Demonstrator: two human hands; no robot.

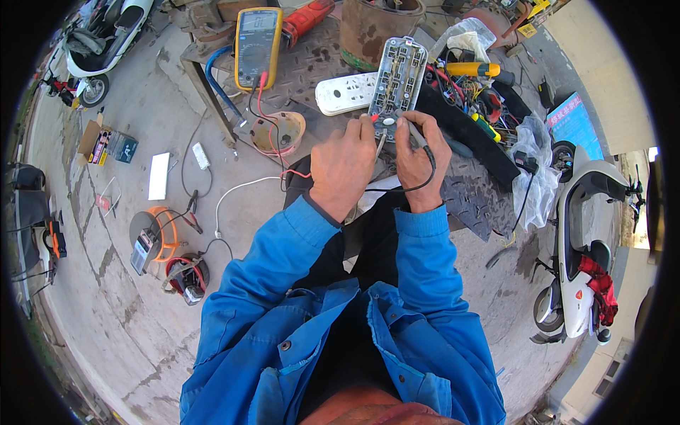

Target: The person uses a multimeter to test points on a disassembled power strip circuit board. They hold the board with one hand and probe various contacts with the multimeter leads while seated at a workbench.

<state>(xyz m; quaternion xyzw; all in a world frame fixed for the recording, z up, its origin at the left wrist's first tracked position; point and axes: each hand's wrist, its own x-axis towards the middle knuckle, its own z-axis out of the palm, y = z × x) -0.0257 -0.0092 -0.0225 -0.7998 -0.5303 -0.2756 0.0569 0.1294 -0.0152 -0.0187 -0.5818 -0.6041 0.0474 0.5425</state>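
Observation:
My left hand [341, 166] pinches a red test probe [372, 119] at the lower end of an opened grey housing [400, 78] with exposed metal contacts. Beside it, my right hand [419, 159] grips the black test probe [418, 134], its cable curving down over my fingers. The probes' leads run from a yellow multimeter [256, 46] at the upper left, whose display is lit. A white socket strip [340, 94] lies left of the opened housing. The probe tips are too small to tell exactly what they touch.
The worn metal bench [467, 198] holds cluttered tools [482, 99], clear bags [531, 177] and a rusty drum [368, 32]. A small bucket [283, 131] stands left of my hands. On the floor are a box [106, 142] and cable reels [152, 237]. Scooters [581, 283] stand at both sides.

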